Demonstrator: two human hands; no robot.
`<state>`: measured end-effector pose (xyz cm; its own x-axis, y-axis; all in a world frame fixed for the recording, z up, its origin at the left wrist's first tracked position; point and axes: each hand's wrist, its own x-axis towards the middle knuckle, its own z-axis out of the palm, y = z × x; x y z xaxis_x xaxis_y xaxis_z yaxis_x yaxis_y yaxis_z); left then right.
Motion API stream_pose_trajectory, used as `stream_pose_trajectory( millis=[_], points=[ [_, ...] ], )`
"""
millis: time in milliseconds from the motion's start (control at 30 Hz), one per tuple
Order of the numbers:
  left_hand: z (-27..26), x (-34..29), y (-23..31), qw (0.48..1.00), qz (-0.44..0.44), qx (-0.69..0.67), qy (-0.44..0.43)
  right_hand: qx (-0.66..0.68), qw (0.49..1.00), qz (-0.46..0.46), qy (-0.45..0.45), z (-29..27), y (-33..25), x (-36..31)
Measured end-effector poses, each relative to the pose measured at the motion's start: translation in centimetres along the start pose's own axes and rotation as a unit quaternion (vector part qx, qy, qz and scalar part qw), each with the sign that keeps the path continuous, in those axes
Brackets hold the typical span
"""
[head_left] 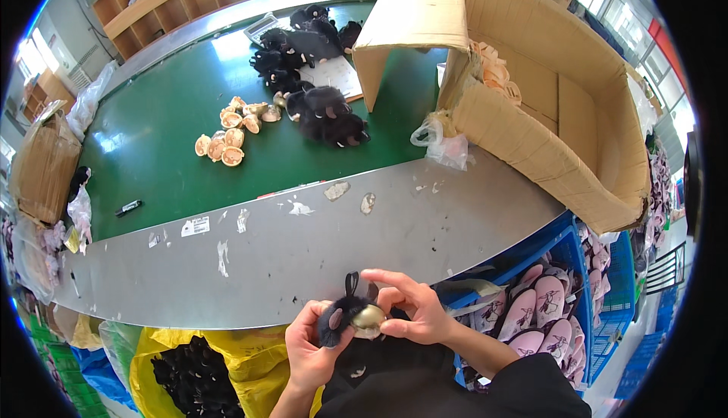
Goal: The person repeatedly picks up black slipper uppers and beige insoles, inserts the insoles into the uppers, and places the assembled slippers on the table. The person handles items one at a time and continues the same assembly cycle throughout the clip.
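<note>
Holding black plush toy (334, 327), gold shell (369, 318)

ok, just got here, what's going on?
A person's left hand grips a small black plush toy with a loop on top, while the thumb of the right hand is at a rounded gold piece on its side. Whether that piece is fastened isn't clear. More black plush toys and a cluster of shell-like pieces lie on the green surface beyond. Pink slippers sit at right.
</note>
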<state>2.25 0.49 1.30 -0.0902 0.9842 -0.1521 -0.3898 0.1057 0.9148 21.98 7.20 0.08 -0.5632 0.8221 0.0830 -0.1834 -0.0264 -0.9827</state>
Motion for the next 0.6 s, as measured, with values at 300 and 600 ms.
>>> stream_pose_trajectory(
  millis=[300, 600],
  points=[
    [-1.1, 0.9, 0.8, 0.99, 0.066, 0.032, -0.121, 0.303, 0.908, 0.234, -0.169, -0.7, 2.6, 0.6],
    [-1.5, 0.0, 1.2, 0.993, 0.045, 0.011, -0.111, 0.293, 0.901, 0.233, -0.219, -0.4, 2.7, 0.4]
  ],
)
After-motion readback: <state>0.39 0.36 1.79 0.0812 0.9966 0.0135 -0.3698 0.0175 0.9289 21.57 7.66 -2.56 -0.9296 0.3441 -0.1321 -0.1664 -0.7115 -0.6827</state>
